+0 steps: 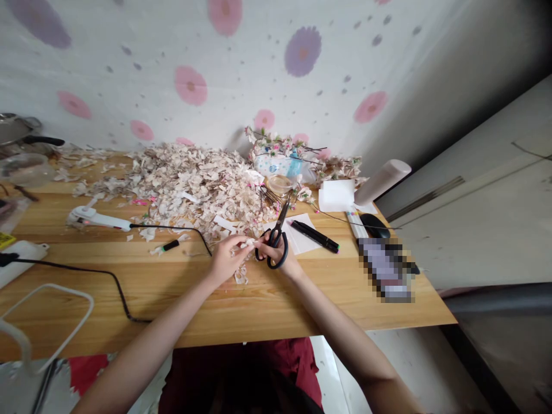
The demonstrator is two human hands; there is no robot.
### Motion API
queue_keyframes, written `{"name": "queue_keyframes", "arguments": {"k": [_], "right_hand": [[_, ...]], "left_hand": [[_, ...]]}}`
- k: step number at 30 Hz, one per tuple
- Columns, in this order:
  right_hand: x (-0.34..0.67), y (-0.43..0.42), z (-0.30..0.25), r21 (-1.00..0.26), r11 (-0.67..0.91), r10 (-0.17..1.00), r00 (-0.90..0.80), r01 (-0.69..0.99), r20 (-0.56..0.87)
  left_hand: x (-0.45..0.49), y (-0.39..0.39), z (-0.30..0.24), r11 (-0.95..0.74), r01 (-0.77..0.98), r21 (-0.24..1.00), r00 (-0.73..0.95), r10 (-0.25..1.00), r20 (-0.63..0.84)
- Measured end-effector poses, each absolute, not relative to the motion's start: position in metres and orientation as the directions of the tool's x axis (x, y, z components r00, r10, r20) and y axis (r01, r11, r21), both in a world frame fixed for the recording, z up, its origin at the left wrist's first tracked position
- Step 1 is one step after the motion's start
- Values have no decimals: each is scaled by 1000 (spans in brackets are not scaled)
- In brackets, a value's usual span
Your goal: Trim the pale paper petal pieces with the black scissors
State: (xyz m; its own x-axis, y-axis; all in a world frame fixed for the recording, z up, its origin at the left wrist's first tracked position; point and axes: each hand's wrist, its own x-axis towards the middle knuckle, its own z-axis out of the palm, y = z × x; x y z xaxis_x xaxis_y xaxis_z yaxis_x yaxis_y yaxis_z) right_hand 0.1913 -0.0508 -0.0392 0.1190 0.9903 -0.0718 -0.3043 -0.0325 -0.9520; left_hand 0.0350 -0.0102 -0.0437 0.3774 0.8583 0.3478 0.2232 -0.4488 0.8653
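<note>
Petal scrap (249, 244), light and flimsy, sits pinched at its edge by the left hand (226, 260); the right hand (280, 252) grips black-handled scissors (281, 220).

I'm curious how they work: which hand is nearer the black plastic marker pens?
Right hand, just left of the black plastic marker pens. Left hand, farther left, past the right hand.
</note>
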Motion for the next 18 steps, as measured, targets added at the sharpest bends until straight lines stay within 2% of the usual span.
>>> {"name": "queue_keyframes", "arguments": {"k": [18], "right_hand": [[189, -54, -40, -926, -50, 994, 72, -373, -83]], "left_hand": [[35, -6, -48, -205, 109, 973, 397, 906, 146]]}}
